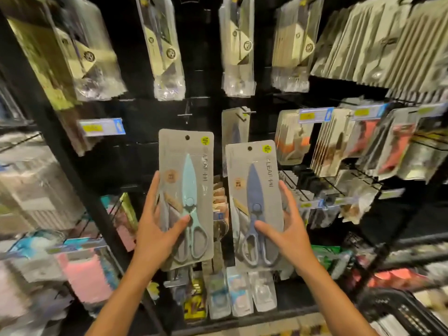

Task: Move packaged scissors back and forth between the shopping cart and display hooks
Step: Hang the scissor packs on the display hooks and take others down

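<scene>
My left hand [157, 229] grips a grey pack of light teal scissors [186, 166] by its lower left edge, thumb across the front. My right hand [286, 229] holds a second grey pack with dark blue scissors [252, 180] by its lower right edge. Both packs stand upright in front of the black display wall. Just above the teal pack a bare display hook [185, 115] sticks out. To its right another blue scissors pack [234, 132] hangs on a hook [247, 112]. The black shopping cart [397, 311] shows at the lower right corner.
Rows of bagged utensils [238, 57] hang above. Packs with orange items [363, 141] hang at the right, with blue price tags [315, 115] on the hook ends. Pink and white goods [80, 275] fill the left shelves. Small packs [240, 292] hang below my hands.
</scene>
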Demonstrator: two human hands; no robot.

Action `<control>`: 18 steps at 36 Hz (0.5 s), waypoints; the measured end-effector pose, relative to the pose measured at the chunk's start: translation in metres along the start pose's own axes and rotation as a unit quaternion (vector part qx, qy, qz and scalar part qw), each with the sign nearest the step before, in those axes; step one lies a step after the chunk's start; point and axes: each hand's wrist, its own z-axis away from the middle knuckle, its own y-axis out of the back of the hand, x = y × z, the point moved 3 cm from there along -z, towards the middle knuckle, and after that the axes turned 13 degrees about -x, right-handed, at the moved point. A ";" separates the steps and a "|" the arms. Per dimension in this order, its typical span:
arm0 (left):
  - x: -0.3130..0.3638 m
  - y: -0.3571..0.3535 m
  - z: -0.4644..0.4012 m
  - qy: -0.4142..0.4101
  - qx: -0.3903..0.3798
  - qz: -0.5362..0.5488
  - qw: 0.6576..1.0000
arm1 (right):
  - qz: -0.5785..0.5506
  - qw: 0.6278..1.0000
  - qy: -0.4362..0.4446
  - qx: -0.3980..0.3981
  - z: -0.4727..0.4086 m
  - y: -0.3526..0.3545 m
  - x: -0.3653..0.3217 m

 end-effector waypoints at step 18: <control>-0.028 0.000 -0.079 -0.016 -0.011 0.028 0.999 | -0.002 0.999 -0.001 0.032 -0.082 0.010 0.025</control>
